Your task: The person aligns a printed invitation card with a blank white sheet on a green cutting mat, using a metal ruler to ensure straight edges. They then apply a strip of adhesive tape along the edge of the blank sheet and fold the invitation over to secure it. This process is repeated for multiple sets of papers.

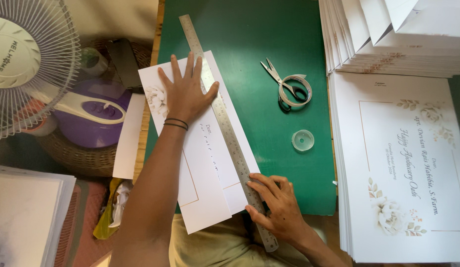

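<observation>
Pressing a long steel ruler [224, 129] down along the right part of a white printed card sheet [200, 148], with the folded right strip of the sheet running beside the ruler's edge. Judged as a folding or creasing step against the straightedge.

To do it well: keep the ruler flat and unmoving, its edge true to the intended line from top to bottom; spread the pressure over both ends, not one; hold the sheet square on the dark green cutting mat [289, 113] so nothing skews; run the crease in one even pass rather than in short pushes.

Left hand [186, 91] flat, fingers spread wide, palm on the upper part of the sheet, thumb reaching to the ruler's edge; two thin black bands at the wrist. Right hand [277, 207] bent, fingertips pressing down on the lower end of the ruler, gripping nothing.

Sheet itself: white, stiff-looking card, lying slanted at the left side of the mat, lower corner hanging over the near edge toward the lap. Pale floral print at the upper left corner, a thin gold border line, a short line of script near the middle. Surface clean, apparently uncreased elsewhere.

Nearby, well apart: small scissors [282, 84] ringed by a roll of tape, and a tall stack of matching printed cards [403, 163] at the right.
</observation>
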